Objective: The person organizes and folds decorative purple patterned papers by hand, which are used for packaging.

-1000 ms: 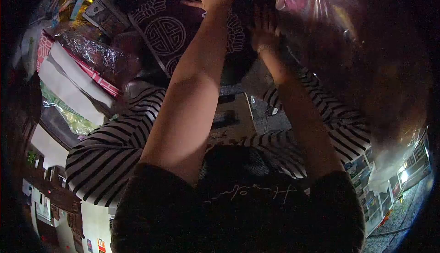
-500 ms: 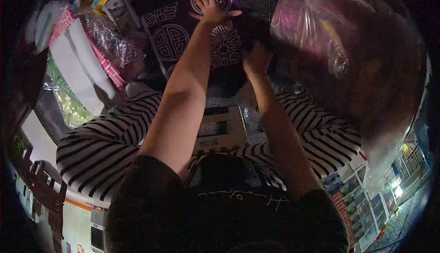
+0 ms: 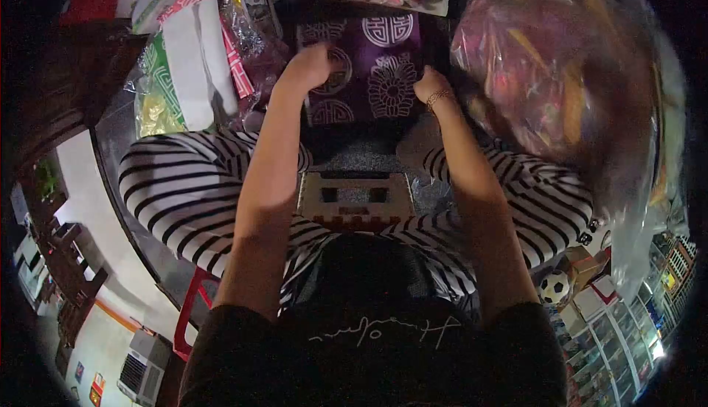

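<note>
We are working in dim light, and the fisheye edges are swallowing much of the clutter. Our left hand (image 3: 313, 64) is curling into a fist on the left edge of the purple fabric with white round emblems (image 3: 372, 75), fingers hidden, so we cannot tell how much it is pinching. Our right hand (image 3: 431, 86), wearing a bracelet, is gripping the right edge. The fabric is lying flat between both hands. A large clear plastic bag of pink goods (image 3: 560, 82) is bulging just right of the right hand; a white paper sleeve (image 3: 190, 60) is lying left of the left hand.
</note>
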